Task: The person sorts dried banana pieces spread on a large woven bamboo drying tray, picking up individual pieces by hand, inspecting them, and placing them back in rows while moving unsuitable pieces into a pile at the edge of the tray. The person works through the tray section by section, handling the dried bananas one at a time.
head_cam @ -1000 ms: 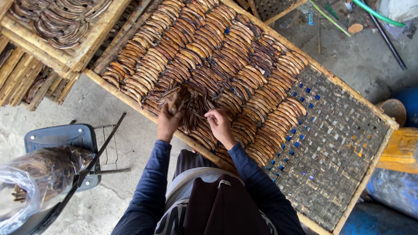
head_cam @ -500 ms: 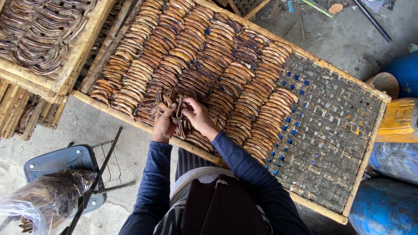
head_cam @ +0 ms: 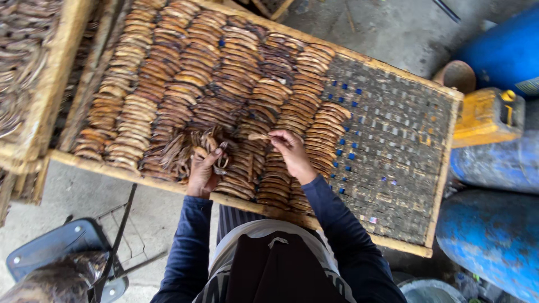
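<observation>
Holding dried strips — left hand; right hand pinching one strip.

This is a rough outdoor work yard where food is laid out to dry. A large wooden-framed drying rack with a woven mesh bed rests over a bare grey concrete floor, filled with overlapping rows of curved brown dried strips. Big blue plastic drums and a yellow plastic jerrycan stand just beside it.

Curved pieces in rows on rack
</observation>
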`<state>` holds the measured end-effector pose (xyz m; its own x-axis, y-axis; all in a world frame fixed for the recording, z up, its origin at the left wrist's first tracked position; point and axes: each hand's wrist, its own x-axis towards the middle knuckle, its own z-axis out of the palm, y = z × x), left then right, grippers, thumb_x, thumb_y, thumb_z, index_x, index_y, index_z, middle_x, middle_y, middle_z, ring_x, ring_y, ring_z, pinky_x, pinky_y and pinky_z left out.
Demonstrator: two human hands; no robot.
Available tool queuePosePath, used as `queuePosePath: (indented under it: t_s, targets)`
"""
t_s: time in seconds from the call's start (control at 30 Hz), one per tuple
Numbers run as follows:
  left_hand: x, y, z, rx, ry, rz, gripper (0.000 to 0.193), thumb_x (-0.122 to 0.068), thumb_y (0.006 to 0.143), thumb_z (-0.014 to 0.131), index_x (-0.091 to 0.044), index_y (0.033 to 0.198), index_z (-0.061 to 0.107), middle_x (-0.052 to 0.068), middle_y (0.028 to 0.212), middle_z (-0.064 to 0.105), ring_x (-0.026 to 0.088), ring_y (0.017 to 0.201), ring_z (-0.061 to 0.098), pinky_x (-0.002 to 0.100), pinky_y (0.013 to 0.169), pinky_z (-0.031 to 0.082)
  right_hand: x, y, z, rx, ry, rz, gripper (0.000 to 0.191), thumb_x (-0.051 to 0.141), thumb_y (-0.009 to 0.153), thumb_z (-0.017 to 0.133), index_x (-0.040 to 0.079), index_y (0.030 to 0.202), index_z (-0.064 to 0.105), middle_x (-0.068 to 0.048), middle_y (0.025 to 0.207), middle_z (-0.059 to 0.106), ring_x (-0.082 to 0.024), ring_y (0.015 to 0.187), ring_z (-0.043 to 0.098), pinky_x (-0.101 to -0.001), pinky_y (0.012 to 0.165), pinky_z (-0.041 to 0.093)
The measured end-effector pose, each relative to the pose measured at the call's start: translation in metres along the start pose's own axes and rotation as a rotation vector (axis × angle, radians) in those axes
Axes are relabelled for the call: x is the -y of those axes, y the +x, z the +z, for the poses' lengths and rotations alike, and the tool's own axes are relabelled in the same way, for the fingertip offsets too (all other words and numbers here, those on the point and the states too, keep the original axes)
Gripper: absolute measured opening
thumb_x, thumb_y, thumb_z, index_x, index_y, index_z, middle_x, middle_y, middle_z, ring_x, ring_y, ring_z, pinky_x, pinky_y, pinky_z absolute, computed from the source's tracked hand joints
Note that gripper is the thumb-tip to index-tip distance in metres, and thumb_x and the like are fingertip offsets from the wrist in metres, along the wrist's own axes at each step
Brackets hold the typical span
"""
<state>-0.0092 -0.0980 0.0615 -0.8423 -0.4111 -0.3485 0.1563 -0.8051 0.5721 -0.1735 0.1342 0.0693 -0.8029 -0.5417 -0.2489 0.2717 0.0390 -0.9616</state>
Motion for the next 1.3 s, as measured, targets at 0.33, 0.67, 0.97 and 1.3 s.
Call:
queuePosePath:
  t_s: [0.33, 0.67, 0.97, 1.3]
  targets:
    - [0.021, -0.025, 0.039, -0.163, 0.105, -0.098, 0.042, 0.001, 0.082, 0.076, -0.012, 0.121, 0.067, -0.001, 0.107, 0.075, 0.015, 0.097, 0.072, 0.035, 0.085, 0.059, 0.040, 0.070, -0.189, -0.402, -0.397, -0.209, 0.013, 0.007, 0.097, 0.072, 0.010, 0.110, 0.073, 0.001, 0.104, 0.076, -0.009, 0.092, 0.068, -0.0249, 0.082, 0.055]
    - [0.047, -0.015, 0.058, -0.129, 0.154, -0.114, 0.030, -0.001, 0.085, 0.079, -0.013, 0.112, 0.072, 0.001, 0.104, 0.074, 0.015, 0.094, 0.070, 0.036, 0.085, 0.059, 0.020, 0.108, -0.197, -0.283, -0.956, -0.250, 0.015, 0.006, 0.096, 0.070, 0.012, 0.109, 0.067, -0.010, 0.104, 0.076, -0.027, 0.094, 0.074, -0.0386, 0.081, 0.057]
    - [0.090, 0.027, 0.112, -0.006, 0.116, -0.264, 0.020, -0.005, 0.085, 0.080, -0.013, 0.100, 0.069, 0.000, 0.095, 0.070, 0.017, 0.085, 0.066, 0.037, 0.074, 0.058, 0.010, 0.101, -0.201, -0.274, -1.282, -0.294, 0.015, 0.013, 0.097, 0.070, 0.011, 0.111, 0.071, -0.014, 0.106, 0.067, -0.035, 0.107, 0.061, -0.0489, 0.100, 0.047]
    - [0.129, 0.084, 0.172, -0.015, 0.121, -0.284, 0.027, -0.002, 0.085, 0.081, -0.006, 0.107, 0.066, 0.006, 0.101, 0.073, 0.020, 0.090, 0.071, 0.039, 0.076, 0.061, 0.056, 0.068, -0.169, -0.276, -0.740, -0.034, 0.031, 0.012, 0.099, 0.065, 0.012, 0.129, 0.064, -0.008, 0.120, 0.065, -0.020, 0.087, 0.069, -0.0331, 0.077, 0.062]
